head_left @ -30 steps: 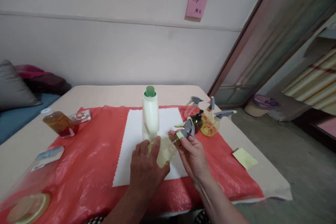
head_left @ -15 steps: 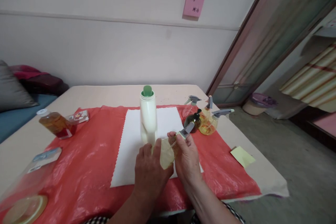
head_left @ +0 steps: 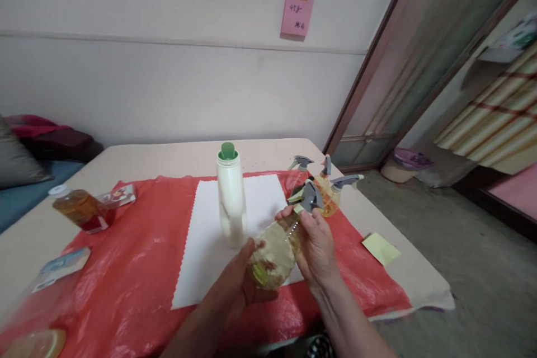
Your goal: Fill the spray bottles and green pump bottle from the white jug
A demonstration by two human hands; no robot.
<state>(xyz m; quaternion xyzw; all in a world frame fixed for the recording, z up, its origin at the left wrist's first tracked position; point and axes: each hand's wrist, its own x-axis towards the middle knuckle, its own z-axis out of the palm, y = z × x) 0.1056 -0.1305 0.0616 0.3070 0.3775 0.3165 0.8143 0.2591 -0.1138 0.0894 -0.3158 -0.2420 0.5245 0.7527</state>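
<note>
Both hands hold a yellowish see-through spray bottle point(head_left: 298, 239) tilted above the front of the white sheet. My right hand point(head_left: 321, 246) wraps around its upper body, just below the grey trigger head point(head_left: 310, 196). At the lower end, my left hand point(head_left: 241, 279) grips the bottle with the thumb on its left side; the fingers underneath are mostly hidden. A pale cream patch point(head_left: 274, 249), perhaps a label, covers the side facing me. Just beyond my left hand, a tall white bottle point(head_left: 232, 196) with a green piece point(head_left: 227, 151) in its mouth stands upright.
More spray bottles point(head_left: 333, 201) cluster at the back right. A yellow-green note point(head_left: 381, 249) lies at the right edge of the red plastic sheet point(head_left: 138, 257). On the left are an amber liquid bottle point(head_left: 81, 207), a small packet point(head_left: 123, 194) and a clear bag point(head_left: 54, 285).
The spray bottle has turned, showing more of its pale patch and trigger head. My left hand has shifted from over its front to its lower left side. The view has moved slightly.
</note>
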